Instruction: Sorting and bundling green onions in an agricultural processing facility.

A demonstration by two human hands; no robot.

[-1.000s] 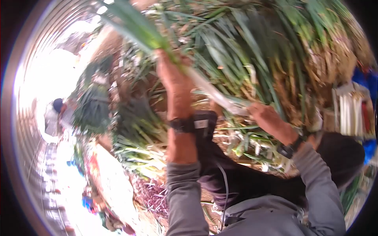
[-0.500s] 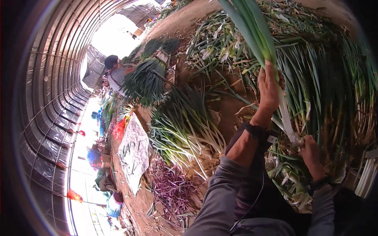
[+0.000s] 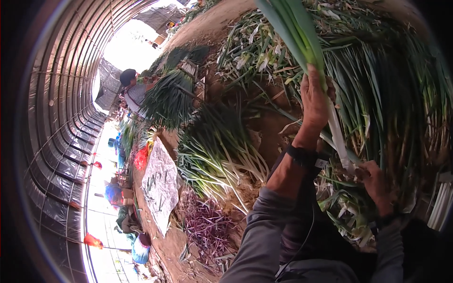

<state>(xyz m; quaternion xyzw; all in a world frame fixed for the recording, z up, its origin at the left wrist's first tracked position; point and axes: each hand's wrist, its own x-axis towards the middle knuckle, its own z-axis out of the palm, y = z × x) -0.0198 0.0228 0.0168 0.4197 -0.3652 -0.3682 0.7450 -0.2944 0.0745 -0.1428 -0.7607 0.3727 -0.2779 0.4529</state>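
Observation:
A big green onion (image 3: 338, 134) with a white stalk and broad green leaves slants across my front, its leaves running past the upper edge. My left hand (image 3: 315, 96) is wrapped round it where white turns to green. At its root end, my right hand (image 3: 376, 181) is closed with fingertips pinched by the base, on the root end or a thin outer layer; which one I cannot make out. Unsorted green onions (image 3: 363, 104) lie in a thick layer just beyond and right of my hands. Peeled leaf scraps (image 3: 351, 212) are heaped below my right hand.
Left of my arm lie cleaned green onions (image 3: 231, 160), roots toward me. Near them are purple peelings (image 3: 205, 224) and a pale sheet (image 3: 160, 181). A person in a striped top (image 3: 137, 94) is by a bundle of greens (image 3: 172, 101). Leaf waste (image 3: 264, 47) covers the ground ahead.
The whole view has shifted slightly. Both my hands keep their hold on the green onion, and my right fingers have moved a little at its root end.

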